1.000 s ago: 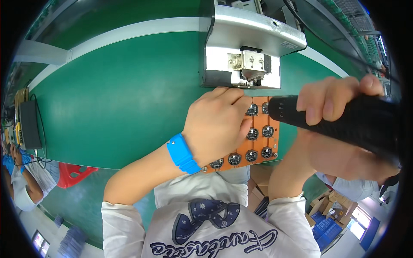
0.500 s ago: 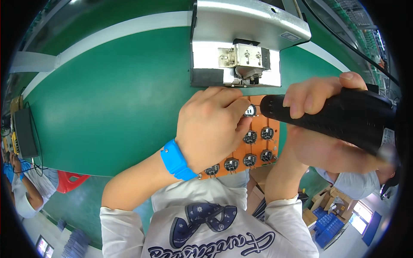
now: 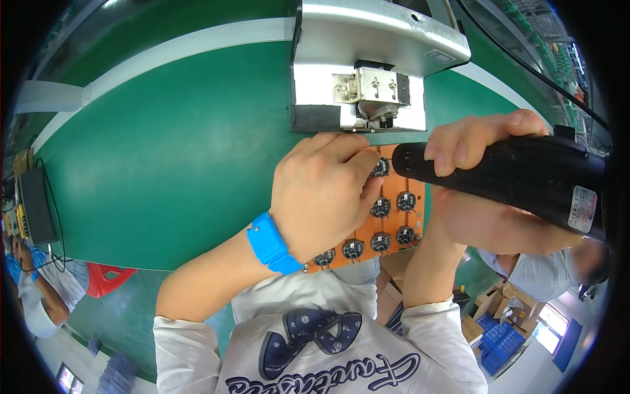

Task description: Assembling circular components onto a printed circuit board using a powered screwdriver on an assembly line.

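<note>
My left hand (image 3: pixel 325 187), with a blue wrist strap (image 3: pixel 270 244), is closed at the upper part of an orange tray (image 3: pixel 392 188). Its thumb and index finger pinch a small round circuit-board part (image 3: pixel 380 168) seated there; the fingers cover some of it. In my right hand (image 3: pixel 482 148) is a thick black handheld tool, which looks like an electric screwdriver (image 3: pixel 518 177). Its rounded front end sits just right of the pinched part; whether the tip touches is hidden. Similar round parts (image 3: pixel 380 207) with thin legs fill rows of the tray.
Beyond the tray stands a silver metal machine (image 3: pixel 387 29) with a bracket mechanism. A dark box with cables (image 3: pixel 38 203) lies at the green table's (image 3: pixel 164 144) left end. Other people sit at left and right. A black cable (image 3: pixel 525 64) runs at upper right.
The black tool has shifted slightly left, and its label now faces me more clearly. White on top of the pinched part has given way to dark. My left hand has barely moved.
</note>
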A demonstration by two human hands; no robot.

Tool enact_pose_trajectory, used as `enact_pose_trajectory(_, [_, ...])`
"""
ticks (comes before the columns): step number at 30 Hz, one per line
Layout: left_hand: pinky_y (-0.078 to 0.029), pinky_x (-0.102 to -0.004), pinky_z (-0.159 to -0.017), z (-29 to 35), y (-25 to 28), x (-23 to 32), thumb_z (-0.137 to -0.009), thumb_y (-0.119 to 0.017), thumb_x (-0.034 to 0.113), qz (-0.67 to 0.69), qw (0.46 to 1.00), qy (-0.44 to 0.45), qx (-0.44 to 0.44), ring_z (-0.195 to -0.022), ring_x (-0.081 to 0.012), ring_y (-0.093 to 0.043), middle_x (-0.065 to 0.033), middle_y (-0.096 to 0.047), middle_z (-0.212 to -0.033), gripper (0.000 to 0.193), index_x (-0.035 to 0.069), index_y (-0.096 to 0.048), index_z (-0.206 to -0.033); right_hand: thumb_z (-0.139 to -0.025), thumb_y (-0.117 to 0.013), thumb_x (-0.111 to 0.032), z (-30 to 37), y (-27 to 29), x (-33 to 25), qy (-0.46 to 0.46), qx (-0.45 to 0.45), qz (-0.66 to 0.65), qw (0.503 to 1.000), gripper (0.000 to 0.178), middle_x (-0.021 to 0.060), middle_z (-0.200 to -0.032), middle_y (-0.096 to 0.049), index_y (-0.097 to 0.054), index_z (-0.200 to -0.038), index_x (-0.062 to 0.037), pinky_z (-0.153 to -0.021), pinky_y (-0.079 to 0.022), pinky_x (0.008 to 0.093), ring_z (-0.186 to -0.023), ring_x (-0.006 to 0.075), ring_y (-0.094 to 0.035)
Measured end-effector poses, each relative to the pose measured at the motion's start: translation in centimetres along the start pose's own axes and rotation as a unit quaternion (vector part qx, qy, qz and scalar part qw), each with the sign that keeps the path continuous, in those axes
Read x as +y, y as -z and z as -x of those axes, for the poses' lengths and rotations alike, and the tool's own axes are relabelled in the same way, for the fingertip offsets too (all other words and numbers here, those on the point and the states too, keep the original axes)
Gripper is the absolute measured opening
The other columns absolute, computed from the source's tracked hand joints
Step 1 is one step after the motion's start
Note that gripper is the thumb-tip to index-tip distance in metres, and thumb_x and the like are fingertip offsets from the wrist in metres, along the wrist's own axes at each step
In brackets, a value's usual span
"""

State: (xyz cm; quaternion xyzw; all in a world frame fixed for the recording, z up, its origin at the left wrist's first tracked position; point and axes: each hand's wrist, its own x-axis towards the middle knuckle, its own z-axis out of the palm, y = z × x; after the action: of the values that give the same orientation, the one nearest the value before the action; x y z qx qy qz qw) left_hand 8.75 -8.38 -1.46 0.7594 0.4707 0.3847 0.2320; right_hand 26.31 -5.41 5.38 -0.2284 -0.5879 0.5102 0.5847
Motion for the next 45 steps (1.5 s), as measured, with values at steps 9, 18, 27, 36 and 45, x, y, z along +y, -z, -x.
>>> enact_pose_trajectory(9, [-0.057,-0.0376,-0.077,0.0,0.1,-0.1,-0.069,-0.082,0.012,-0.004,1.000,-0.012,0.007,-0.089,-0.0268,-0.068,-0.0065,-0.072,-0.099,0.027,0.006,-0.074,-0.094,-0.080,-0.041,-0.088,-2.4,0.1,-0.7,0.029,-0.131,0.068,0.989,0.100,0.0117,-0.087,-0.058,-0.048,-0.135,-0.0041,-0.067,-0.048,0.0406,-0.070,0.0241,-0.058])
enact_pose_trajectory(18, [-0.055,-0.0368,-0.081,0.3,0.0,0.0,-0.072,-0.079,0.014,-0.013,1.000,-0.010,0.004,-0.093,-0.0242,-0.065,-0.0048,-0.069,-0.097,0.020,0.007,-0.070,-0.088,-0.084,-0.049,-0.074,-6.0,-1.6,-1.7,0.055,-0.231,0.076,0.968,0.088,0.0118,-0.095,-0.057,-0.045,-0.139,-0.0046,-0.075,-0.047,0.0437,-0.077,0.0258,-0.057])
enact_pose_trajectory(27, [-0.057,-0.0363,-0.076,0.0,0.0,-0.1,-0.069,-0.082,0.012,-0.009,1.000,-0.009,0.024,-0.087,-0.0263,-0.068,-0.0050,-0.072,-0.099,0.025,0.008,-0.074,-0.091,-0.080,-0.059,-0.062,-6.9,0.4,-2.3,-0.005,-0.250,0.077,0.965,0.068,0.0084,-0.093,-0.055,-0.047,-0.121,-0.0090,-0.084,-0.043,0.0385,-0.083,0.0226,-0.055])
enact_pose_trajectory(36, [-0.055,-0.0368,-0.080,0.3,-0.2,-0.2,-0.072,-0.079,0.014,0.002,0.999,-0.025,0.026,-0.091,-0.0249,-0.066,-0.0046,-0.069,-0.095,0.020,0.007,-0.070,-0.089,-0.076,-0.063,-0.057,-8.2,0.8,-3.1,-0.040,-0.248,0.073,0.965,0.058,0.0060,-0.088,-0.053,-0.048,-0.109,-0.0113,-0.087,-0.040,0.0344,-0.084,0.0201,-0.053])
enact_pose_trajectory(45, [-0.057,-0.0367,-0.079,0.4,-0.1,-0.5,-0.069,-0.083,0.015,-0.013,1.000,-0.007,0.009,-0.090,-0.0263,-0.068,-0.0055,-0.072,-0.100,0.026,0.008,-0.074,-0.092,-0.081,-0.050,-0.075,-3.1,-3.0,-4.2,-0.024,-0.115,0.051,0.992,0.086,0.0087,-0.081,-0.052,-0.045,-0.130,-0.0048,-0.071,-0.042,0.0377,-0.069,0.0222,-0.051])
